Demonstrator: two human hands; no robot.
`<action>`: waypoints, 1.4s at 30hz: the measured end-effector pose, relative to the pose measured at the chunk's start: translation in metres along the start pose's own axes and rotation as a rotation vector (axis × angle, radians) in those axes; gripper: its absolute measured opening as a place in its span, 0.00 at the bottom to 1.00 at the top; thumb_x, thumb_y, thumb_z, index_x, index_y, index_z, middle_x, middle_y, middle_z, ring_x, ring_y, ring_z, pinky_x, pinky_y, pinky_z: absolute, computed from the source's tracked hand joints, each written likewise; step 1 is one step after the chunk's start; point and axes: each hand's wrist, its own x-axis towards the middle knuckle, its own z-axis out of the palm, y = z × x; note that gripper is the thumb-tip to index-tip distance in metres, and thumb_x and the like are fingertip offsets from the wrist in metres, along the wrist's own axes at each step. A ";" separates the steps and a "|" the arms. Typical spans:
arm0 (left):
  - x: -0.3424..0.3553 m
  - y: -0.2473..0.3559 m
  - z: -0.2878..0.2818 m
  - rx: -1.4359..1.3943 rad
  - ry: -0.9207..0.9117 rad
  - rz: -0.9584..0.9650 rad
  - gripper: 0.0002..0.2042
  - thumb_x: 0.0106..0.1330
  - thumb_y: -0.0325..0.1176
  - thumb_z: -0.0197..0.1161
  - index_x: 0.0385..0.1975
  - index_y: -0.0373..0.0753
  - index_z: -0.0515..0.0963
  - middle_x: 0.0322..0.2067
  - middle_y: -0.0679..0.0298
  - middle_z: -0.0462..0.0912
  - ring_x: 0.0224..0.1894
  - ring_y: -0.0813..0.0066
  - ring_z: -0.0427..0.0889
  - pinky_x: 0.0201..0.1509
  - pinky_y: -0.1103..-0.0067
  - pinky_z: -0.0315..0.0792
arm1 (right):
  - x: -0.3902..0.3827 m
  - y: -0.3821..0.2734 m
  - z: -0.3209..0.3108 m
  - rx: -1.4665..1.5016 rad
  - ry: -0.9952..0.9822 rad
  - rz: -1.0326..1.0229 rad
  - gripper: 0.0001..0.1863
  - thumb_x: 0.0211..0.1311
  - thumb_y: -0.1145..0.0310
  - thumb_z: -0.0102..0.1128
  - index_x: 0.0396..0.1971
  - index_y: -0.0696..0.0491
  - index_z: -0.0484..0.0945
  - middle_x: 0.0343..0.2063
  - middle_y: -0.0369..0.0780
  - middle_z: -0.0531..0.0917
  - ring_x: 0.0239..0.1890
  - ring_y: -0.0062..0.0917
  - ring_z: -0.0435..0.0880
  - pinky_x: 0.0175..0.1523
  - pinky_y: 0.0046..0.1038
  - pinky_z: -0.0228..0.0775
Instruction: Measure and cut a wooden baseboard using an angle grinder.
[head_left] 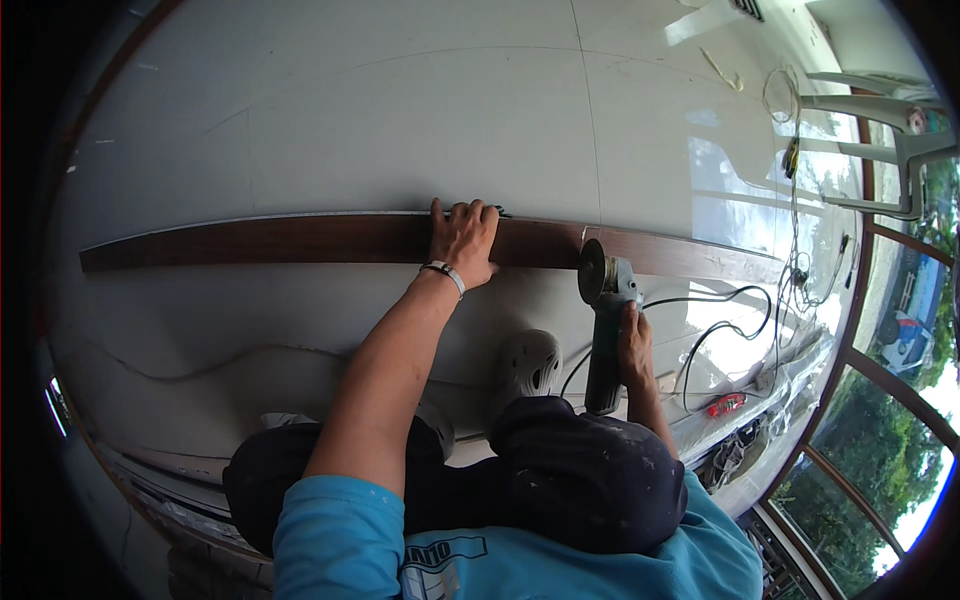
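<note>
A long dark brown wooden plank (340, 240) lies crosswise on the pale tiled floor, with a thin light edge along its far side. My left hand (463, 240) grips it a little right of its middle, fingers curled over the far edge. A small dark object peeks out beside those fingers, too hidden to make out. My right hand (633, 345) holds an angle grinder (605, 345), its disc (592, 270) at the plank's near edge, close to a thin mark across the wood. Whether the disc touches the wood I cannot tell.
My shoe (530, 370) stands below the plank. Cables (730, 325) loop at the right, near a red object (726, 404) and long wrapped material (800, 360). Plastic chairs (905, 150) stand at the upper right, beside framed glass (850, 450) showing greenery.
</note>
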 end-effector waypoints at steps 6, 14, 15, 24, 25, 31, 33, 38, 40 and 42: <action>0.001 -0.001 0.001 0.009 -0.001 -0.002 0.35 0.45 0.43 0.78 0.52 0.40 0.68 0.54 0.61 0.71 0.61 0.62 0.69 0.70 0.43 0.50 | -0.008 -0.005 0.002 -0.025 0.000 0.001 0.37 0.71 0.38 0.37 0.38 0.64 0.73 0.28 0.42 0.73 0.32 0.25 0.67 0.40 0.29 0.63; 0.001 0.000 0.000 0.006 0.007 -0.002 0.35 0.45 0.44 0.78 0.52 0.41 0.67 0.53 0.62 0.71 0.60 0.62 0.70 0.70 0.42 0.49 | -0.005 0.011 0.000 -0.007 0.006 -0.020 0.38 0.69 0.35 0.41 0.33 0.63 0.73 0.23 0.41 0.73 0.28 0.25 0.68 0.35 0.31 0.63; 0.000 0.000 -0.001 0.007 0.006 -0.004 0.35 0.45 0.43 0.78 0.52 0.41 0.67 0.53 0.62 0.71 0.60 0.62 0.70 0.70 0.42 0.49 | -0.005 0.010 0.000 -0.008 0.003 -0.020 0.38 0.69 0.35 0.41 0.33 0.63 0.73 0.23 0.41 0.73 0.28 0.25 0.68 0.35 0.31 0.63; -0.001 -0.001 0.001 0.016 -0.005 -0.003 0.35 0.46 0.43 0.78 0.52 0.41 0.67 0.54 0.62 0.70 0.60 0.62 0.70 0.70 0.42 0.49 | 0.016 -0.002 -0.001 -0.017 -0.015 -0.005 0.41 0.69 0.34 0.36 0.38 0.65 0.74 0.27 0.40 0.72 0.31 0.23 0.66 0.39 0.28 0.63; -0.001 -0.002 0.001 0.019 -0.002 -0.002 0.35 0.46 0.43 0.78 0.53 0.41 0.67 0.54 0.62 0.70 0.60 0.62 0.70 0.70 0.42 0.49 | 0.018 -0.007 -0.001 -0.022 0.009 -0.011 0.42 0.68 0.33 0.38 0.38 0.66 0.73 0.26 0.42 0.73 0.31 0.25 0.68 0.39 0.30 0.64; -0.002 -0.003 0.002 0.066 -0.043 0.019 0.36 0.47 0.46 0.76 0.55 0.41 0.67 0.56 0.60 0.69 0.62 0.61 0.69 0.70 0.41 0.49 | 0.030 -0.029 -0.002 -0.019 0.017 -0.016 0.44 0.66 0.31 0.40 0.41 0.67 0.74 0.27 0.43 0.74 0.32 0.25 0.68 0.40 0.29 0.64; -0.001 -0.003 0.003 0.066 -0.057 0.017 0.37 0.48 0.47 0.76 0.56 0.41 0.66 0.57 0.60 0.68 0.62 0.61 0.68 0.70 0.41 0.49 | 0.030 -0.039 -0.003 -0.010 0.009 0.008 0.44 0.66 0.31 0.40 0.42 0.67 0.74 0.27 0.42 0.74 0.31 0.24 0.68 0.40 0.29 0.64; -0.001 -0.003 0.002 0.071 -0.092 0.005 0.37 0.49 0.48 0.75 0.57 0.41 0.66 0.59 0.60 0.67 0.63 0.61 0.67 0.70 0.41 0.48 | 0.037 -0.046 -0.001 0.007 0.031 -0.049 0.44 0.66 0.31 0.39 0.38 0.67 0.74 0.25 0.39 0.71 0.30 0.23 0.66 0.38 0.28 0.62; -0.001 -0.004 0.004 0.056 -0.063 0.007 0.38 0.49 0.48 0.75 0.58 0.41 0.65 0.59 0.60 0.67 0.63 0.61 0.67 0.70 0.41 0.49 | 0.042 -0.042 -0.003 -0.002 0.021 -0.046 0.43 0.66 0.31 0.39 0.37 0.66 0.74 0.24 0.39 0.71 0.30 0.23 0.65 0.37 0.29 0.62; -0.001 -0.004 0.005 0.063 -0.068 0.004 0.38 0.49 0.48 0.75 0.58 0.41 0.65 0.59 0.60 0.67 0.64 0.61 0.67 0.70 0.41 0.49 | 0.043 -0.041 -0.002 -0.010 0.009 -0.044 0.43 0.66 0.31 0.38 0.35 0.66 0.73 0.24 0.39 0.70 0.30 0.23 0.65 0.37 0.29 0.61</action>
